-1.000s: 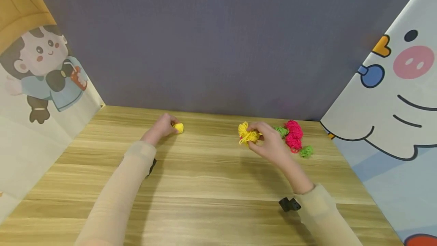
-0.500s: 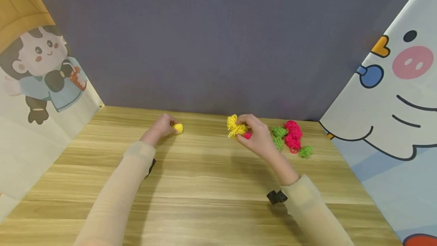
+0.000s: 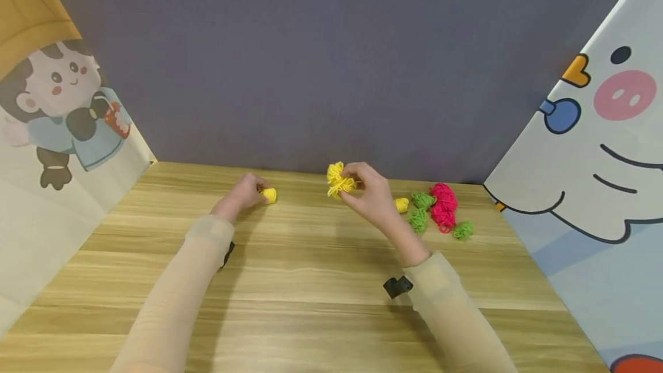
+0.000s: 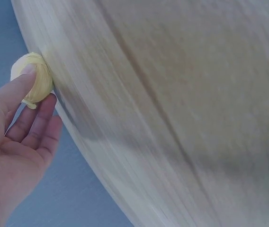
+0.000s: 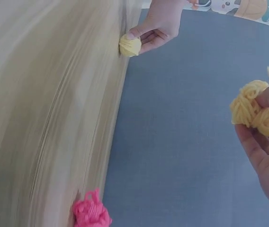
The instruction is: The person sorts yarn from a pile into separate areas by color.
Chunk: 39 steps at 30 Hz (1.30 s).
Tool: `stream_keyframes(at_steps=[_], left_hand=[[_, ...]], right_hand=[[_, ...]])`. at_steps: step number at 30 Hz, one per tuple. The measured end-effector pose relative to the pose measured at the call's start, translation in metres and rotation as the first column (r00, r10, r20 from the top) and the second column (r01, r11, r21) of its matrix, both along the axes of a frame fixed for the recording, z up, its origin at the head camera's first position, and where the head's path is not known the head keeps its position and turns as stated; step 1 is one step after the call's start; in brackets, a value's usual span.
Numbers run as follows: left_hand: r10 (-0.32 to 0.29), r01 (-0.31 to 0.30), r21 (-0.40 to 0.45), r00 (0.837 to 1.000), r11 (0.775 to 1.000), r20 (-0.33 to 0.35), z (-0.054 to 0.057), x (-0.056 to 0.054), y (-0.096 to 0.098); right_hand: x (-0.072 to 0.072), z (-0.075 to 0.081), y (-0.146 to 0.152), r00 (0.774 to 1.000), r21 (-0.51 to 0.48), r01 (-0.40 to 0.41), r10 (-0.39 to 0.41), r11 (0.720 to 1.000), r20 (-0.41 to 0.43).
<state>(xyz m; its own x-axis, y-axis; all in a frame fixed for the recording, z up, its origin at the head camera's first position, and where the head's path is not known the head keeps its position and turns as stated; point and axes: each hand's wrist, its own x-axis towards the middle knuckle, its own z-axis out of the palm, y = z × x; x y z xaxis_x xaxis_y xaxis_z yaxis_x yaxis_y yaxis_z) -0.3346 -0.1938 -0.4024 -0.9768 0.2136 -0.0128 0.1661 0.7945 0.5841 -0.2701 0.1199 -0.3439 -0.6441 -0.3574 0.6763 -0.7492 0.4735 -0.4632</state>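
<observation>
My left hand (image 3: 244,193) pinches a small yellow yarn ball (image 3: 269,195) at the tabletop, near the back left. In the left wrist view the thumb lies over that yarn ball (image 4: 32,78), with fingers underneath. My right hand (image 3: 374,195) grips a looser yellow yarn bundle (image 3: 339,180) above the table, right of the left hand. Its strands stick out between thumb and fingers in the right wrist view, where the yarn bundle (image 5: 253,111) is well apart from the left hand's ball. My right palm is partly cut off there.
Right of my right hand lie another yellow yarn ball (image 3: 401,205), green yarn balls (image 3: 418,220), large pink-red yarn (image 3: 444,207) and a small green ball (image 3: 463,230). A pink yarn ball (image 5: 92,213) shows in the right wrist view. A grey panel (image 3: 321,73) stands behind the wooden table (image 3: 311,281).
My right hand has carried the yellow yarn bundle left and upward, away from the other yarn, uncovering green balls and a yellow one. The left hand has stayed in place.
</observation>
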Motion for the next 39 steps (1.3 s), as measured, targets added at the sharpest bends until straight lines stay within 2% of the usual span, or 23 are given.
stream_keyframes(at_steps=[10,17,24,33,39], left_hand=[[0.004,-0.004,-0.004,1.0,1.0,0.008,-0.003,-0.004,0.0],[-0.002,0.002,-0.006,1.0,1.0,0.005,-0.001,-0.005,0.0],[-0.024,0.024,-0.016,0.999,1.0,-0.024,0.001,-0.005,-0.002],[-0.02,0.02,-0.015,1.0,1.0,-0.013,0.0,-0.007,-0.005],[-0.026,0.026,-0.027,0.999,0.999,-0.03,-0.002,-0.009,-0.004]], right_hand=[[-0.016,-0.007,-0.02,0.997,0.004,0.028,-0.028,1.0,0.072],[-0.025,-0.015,-0.033,0.992,-0.046,0.031,-0.026,0.998,0.121],[-0.034,-0.027,-0.05,0.984,-0.093,0.025,-0.008,0.995,0.179],[-0.042,-0.042,-0.071,0.975,-0.161,0.012,0.024,0.987,0.221],[-0.048,-0.054,-0.08,0.968,-0.157,0.016,0.024,0.988,0.248]])
